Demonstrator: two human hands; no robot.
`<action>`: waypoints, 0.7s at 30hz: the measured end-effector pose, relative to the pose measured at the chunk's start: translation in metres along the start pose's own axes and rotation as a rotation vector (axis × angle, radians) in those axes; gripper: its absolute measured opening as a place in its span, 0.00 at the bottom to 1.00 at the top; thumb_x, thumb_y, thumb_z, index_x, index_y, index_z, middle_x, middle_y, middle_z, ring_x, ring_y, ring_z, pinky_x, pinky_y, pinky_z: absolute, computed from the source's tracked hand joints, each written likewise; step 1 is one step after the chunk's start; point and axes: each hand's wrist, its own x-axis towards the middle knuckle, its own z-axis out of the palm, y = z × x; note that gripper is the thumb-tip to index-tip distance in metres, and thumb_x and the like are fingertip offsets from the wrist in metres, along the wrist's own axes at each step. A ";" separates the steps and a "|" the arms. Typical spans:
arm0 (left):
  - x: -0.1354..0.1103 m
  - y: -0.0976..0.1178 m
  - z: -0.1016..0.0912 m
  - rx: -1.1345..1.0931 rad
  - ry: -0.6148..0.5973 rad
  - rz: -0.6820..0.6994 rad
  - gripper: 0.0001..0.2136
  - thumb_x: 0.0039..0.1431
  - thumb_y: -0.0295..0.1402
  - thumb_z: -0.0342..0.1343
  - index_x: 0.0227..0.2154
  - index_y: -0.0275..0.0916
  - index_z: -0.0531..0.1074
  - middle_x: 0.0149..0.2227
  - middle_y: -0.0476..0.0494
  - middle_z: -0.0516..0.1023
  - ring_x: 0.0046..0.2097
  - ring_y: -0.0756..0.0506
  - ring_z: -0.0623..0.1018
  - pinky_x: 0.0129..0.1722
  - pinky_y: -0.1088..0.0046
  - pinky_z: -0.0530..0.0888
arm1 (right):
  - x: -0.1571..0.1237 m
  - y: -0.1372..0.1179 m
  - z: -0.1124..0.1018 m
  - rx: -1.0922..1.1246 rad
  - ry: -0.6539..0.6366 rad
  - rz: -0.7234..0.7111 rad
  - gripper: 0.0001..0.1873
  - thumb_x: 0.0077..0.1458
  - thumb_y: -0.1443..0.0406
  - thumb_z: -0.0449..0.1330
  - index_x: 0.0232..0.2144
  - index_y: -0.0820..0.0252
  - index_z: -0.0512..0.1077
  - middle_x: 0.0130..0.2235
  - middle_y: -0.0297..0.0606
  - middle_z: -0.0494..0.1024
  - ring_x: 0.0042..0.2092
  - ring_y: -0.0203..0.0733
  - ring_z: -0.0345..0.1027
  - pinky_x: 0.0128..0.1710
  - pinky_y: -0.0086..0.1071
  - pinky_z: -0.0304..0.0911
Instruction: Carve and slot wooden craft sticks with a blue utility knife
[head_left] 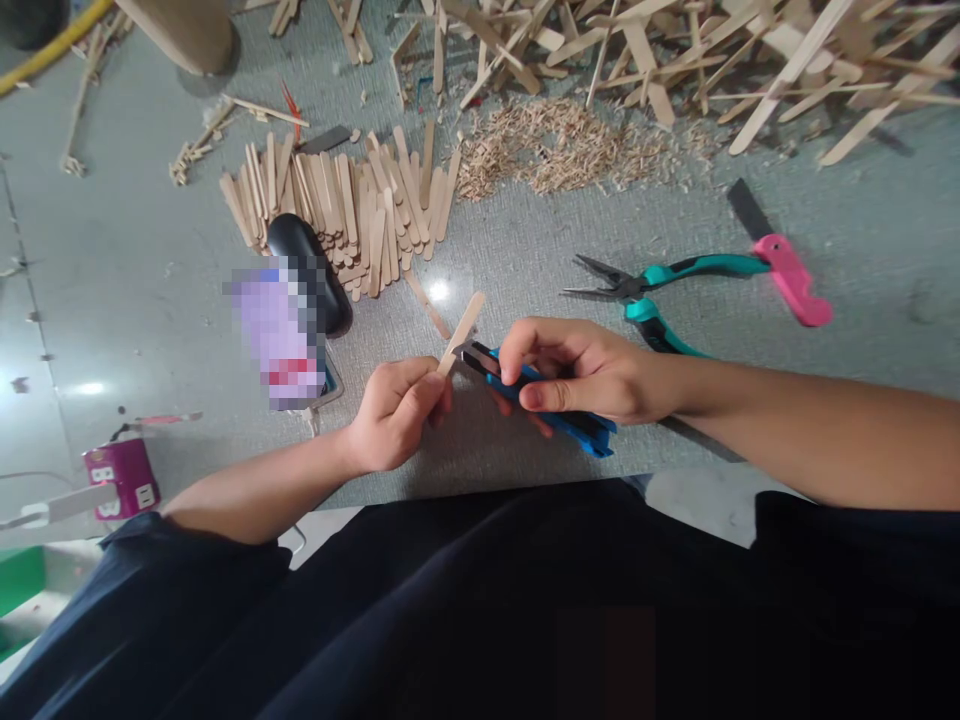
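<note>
My left hand (401,410) pinches the lower end of a wooden craft stick (466,328), which slants up and to the right. My right hand (574,375) is closed around a blue and black utility knife (559,397). The knife's blade end meets or nearly meets the stick's side, just above my left thumb; exact contact is too small to tell. Behind the held stick, another craft stick (426,303) lies on the table. Beyond my hands spreads a pile of craft sticks (349,205).
Teal-handled needle-nose pliers (637,285) lie right of my hands, beside a pink folding knife (791,275). A phone (281,335) and a black case (307,270) are at left. Wood shavings (562,145) and a heap of loose sticks (675,60) cover the back. A purple power adapter (124,478) sits lower left.
</note>
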 end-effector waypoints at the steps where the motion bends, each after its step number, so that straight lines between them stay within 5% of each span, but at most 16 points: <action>1: 0.000 0.000 0.000 0.000 -0.003 -0.002 0.27 0.82 0.50 0.52 0.26 0.41 0.73 0.22 0.48 0.76 0.25 0.51 0.72 0.27 0.73 0.69 | 0.000 0.001 0.000 0.041 -0.005 0.006 0.14 0.75 0.57 0.72 0.47 0.56 0.72 0.41 0.32 0.82 0.31 0.31 0.78 0.31 0.26 0.77; 12: 0.004 0.004 0.001 0.130 0.044 0.036 0.29 0.81 0.55 0.52 0.27 0.39 0.76 0.22 0.47 0.78 0.24 0.52 0.74 0.26 0.76 0.71 | 0.000 -0.002 0.002 -0.006 -0.006 0.010 0.12 0.76 0.57 0.70 0.48 0.57 0.73 0.40 0.32 0.81 0.31 0.30 0.75 0.29 0.24 0.75; 21: 0.002 0.005 0.004 0.203 0.112 0.087 0.22 0.79 0.41 0.55 0.27 0.37 0.79 0.20 0.48 0.78 0.22 0.54 0.74 0.24 0.81 0.70 | -0.004 0.002 0.002 -0.182 0.091 -0.035 0.11 0.75 0.57 0.69 0.46 0.56 0.74 0.38 0.32 0.81 0.29 0.31 0.74 0.27 0.26 0.67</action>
